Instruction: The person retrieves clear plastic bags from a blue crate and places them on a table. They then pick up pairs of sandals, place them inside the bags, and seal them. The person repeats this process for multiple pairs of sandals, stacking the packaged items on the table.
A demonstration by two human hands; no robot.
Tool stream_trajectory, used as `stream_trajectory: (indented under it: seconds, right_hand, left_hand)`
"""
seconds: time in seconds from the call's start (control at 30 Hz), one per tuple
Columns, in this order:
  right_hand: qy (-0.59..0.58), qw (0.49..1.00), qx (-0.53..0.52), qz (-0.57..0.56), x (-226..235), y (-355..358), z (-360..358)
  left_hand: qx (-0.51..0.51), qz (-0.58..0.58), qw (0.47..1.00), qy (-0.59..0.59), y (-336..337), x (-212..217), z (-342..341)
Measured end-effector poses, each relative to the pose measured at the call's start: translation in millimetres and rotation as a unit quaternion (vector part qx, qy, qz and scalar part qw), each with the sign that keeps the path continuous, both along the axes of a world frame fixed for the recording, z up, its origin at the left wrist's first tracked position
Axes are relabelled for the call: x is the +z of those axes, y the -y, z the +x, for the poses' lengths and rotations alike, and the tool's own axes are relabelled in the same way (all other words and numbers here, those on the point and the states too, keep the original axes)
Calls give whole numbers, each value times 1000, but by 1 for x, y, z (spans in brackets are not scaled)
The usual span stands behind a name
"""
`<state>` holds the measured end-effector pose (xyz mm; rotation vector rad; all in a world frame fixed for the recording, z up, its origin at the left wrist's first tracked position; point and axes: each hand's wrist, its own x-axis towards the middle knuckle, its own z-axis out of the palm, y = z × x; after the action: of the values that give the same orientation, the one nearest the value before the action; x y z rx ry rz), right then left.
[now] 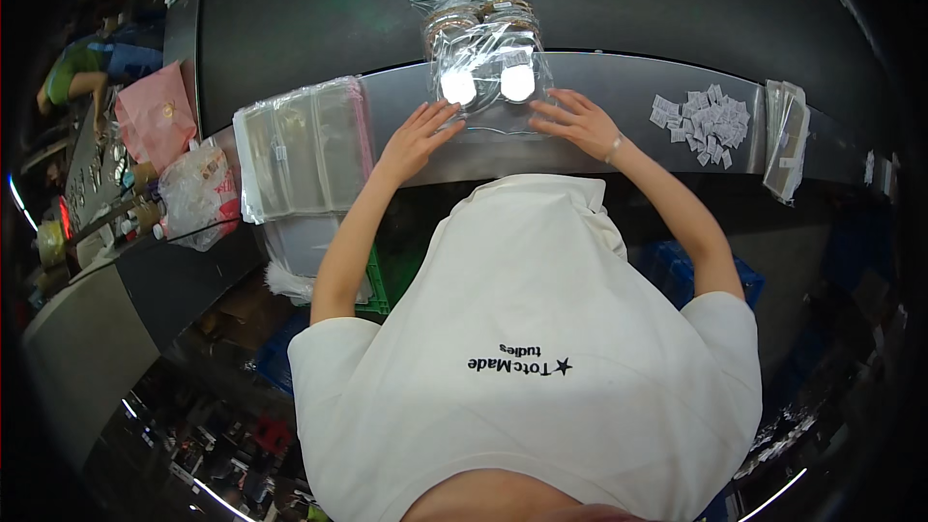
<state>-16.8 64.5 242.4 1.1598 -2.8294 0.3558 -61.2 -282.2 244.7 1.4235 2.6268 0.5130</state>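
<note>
In front of me a clear plastic bag (488, 118) lies flat at the near edge of the work surface. Inside it are two bright white, rounded pieces (517, 83), a small label by the right one; their kind is hard to make out through the glare. Just beyond, more clear packs (478, 12) with brownish rounded contents rest against it. My left hand (418, 138) is open, its fingertips at the bag's lower left corner. Across from it, my right hand (580, 124) is open too, fingers spread at the bag's right edge. Neither hand grips anything visible.
Stacked flat clear bags (304, 150) lie left of me. To the right are a heap of small white printed tags (710, 123) and another stack of clear packets (785, 140). A dark belt (628, 0) runs behind. A pink bag (155, 116) and another person (82, 72) are far left.
</note>
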Motion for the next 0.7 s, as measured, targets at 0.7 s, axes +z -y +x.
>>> stream_trajectory:
  seconds: [0.7]
  right_hand:
    - [284,796,-518,-132,-67,13,11]
  left_hand:
    - [462,163,736,467,-80,-82,10]
